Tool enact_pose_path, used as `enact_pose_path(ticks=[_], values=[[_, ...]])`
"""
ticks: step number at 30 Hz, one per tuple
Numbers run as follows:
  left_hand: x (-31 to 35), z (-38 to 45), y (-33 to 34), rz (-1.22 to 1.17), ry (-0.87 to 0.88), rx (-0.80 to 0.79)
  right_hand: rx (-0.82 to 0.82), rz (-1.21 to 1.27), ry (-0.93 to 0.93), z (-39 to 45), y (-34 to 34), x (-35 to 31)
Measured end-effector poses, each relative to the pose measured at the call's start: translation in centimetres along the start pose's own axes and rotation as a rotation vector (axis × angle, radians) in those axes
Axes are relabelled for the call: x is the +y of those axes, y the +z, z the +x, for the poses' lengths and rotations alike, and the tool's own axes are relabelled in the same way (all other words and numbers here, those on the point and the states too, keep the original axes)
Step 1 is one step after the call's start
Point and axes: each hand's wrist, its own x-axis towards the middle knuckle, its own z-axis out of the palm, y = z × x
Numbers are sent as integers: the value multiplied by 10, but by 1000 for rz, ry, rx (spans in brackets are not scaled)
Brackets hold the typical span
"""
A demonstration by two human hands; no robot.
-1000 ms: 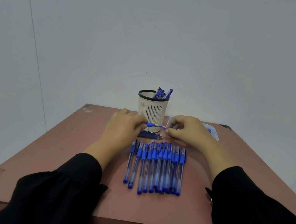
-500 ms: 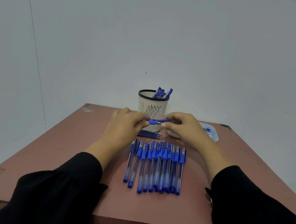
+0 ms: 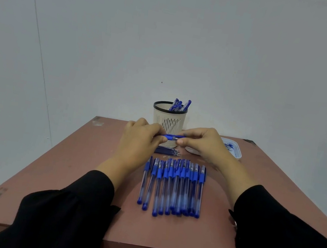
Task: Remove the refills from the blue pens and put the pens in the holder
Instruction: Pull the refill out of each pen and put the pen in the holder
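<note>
My left hand (image 3: 138, 141) and my right hand (image 3: 204, 144) pinch the two ends of one blue pen (image 3: 172, 137), held level just in front of the holder. The holder (image 3: 169, 117) is a cream slotted cup with a black rim at the table's far middle, and several blue pens (image 3: 179, 105) stick out of it. Several loose refills (image 3: 168, 151) lie on the table under my hands. A row of several blue capped pens (image 3: 173, 186) lies side by side nearer to me, caps pointing away.
A small white tray (image 3: 237, 151) with blue bits in it sits at the far right, partly behind my right hand. The reddish-brown table (image 3: 65, 172) ends at a pale wall behind the holder. Black sleeves cover both forearms.
Both hands lifted the pen a little, from just above the refills to level with the holder's lower part. My fingers closed in toward each other along it.
</note>
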Motion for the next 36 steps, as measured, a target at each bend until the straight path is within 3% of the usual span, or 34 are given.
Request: enact_pose_path(ticks=[5, 9, 14, 19, 25, 31, 36], values=[[-7, 7, -1, -29, -21, 119, 179, 251, -81, 5, 1, -10], [-21, 15, -3, -100, -229, 204, 413, 529, -175, 17, -16, -30], [-24, 34, 12, -267, -442, 99, 648, 304, -310, 51, -32, -68], [-17, 48, 36, -421, -589, -80, 467, -65, -278, 79, -10, -73], [-20, 48, 43, -338, -519, -98, 312, -659, -228, 81, 21, -46], [-22, 46, 41, -343, -516, -99, 375, -728, -333, 72, 21, -34], [-25, 40, 15, -320, -559, -167, 420, -484, -389, 42, 7, -21]])
